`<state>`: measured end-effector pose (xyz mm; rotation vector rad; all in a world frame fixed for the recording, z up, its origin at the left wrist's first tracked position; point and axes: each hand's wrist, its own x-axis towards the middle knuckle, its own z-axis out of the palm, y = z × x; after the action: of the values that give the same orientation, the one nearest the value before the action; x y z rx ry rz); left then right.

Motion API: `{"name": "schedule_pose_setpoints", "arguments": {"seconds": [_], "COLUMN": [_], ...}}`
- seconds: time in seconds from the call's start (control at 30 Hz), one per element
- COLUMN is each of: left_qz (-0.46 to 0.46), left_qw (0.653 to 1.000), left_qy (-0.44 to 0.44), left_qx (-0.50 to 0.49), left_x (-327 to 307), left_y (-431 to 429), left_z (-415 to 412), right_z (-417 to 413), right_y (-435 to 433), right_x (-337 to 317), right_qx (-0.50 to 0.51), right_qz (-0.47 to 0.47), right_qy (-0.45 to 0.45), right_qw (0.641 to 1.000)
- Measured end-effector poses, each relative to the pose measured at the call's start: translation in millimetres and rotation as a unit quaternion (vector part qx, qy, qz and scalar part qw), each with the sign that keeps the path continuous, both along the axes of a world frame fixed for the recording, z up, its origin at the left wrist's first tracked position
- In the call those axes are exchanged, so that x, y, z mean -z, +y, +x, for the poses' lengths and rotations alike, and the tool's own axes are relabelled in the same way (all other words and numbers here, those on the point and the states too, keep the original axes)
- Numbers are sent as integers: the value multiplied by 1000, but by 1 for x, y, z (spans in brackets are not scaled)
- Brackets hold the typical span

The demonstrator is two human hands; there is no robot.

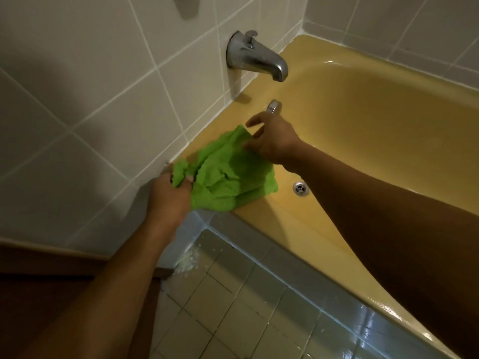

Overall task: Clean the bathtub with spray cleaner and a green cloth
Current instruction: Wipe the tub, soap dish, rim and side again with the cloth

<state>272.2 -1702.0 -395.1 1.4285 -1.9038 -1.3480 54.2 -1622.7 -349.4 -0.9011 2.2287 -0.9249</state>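
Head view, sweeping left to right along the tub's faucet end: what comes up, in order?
Left hand → green cloth → right hand. The spout and drain overlap the right hand's span, so they are left out.
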Motion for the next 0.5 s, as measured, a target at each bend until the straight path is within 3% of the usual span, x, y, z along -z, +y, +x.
{"name": "schedule_pose_setpoints", "arguments": {"seconds": [0.23,0.33,0.4,0.47,0.5], "left_qz": [-27,-213,-299,-293,-267], "left_qw": [992,945,937,926,914], "left_qy": [-116,-239,-146,-52,-45], "left_qx": [47,62,105,234,302], "left_x": [14,0,-21,-43,-52], "left_y": [-5,-4,-3,-10,-15], "left_z": [20,17,6,-15,-27], "right_z": [4,6,5,6,7], "right_y": [15,31,41,50,53], "right_x": [25,31,25,7,-3], "right_qx": [-4,-20,-66,-126,-158], "right_qz": [141,73,-18,-80,-85], "right_qy": [-37,-32,-41,-78,-90], "right_qw": [989,997,997,986,980]}}
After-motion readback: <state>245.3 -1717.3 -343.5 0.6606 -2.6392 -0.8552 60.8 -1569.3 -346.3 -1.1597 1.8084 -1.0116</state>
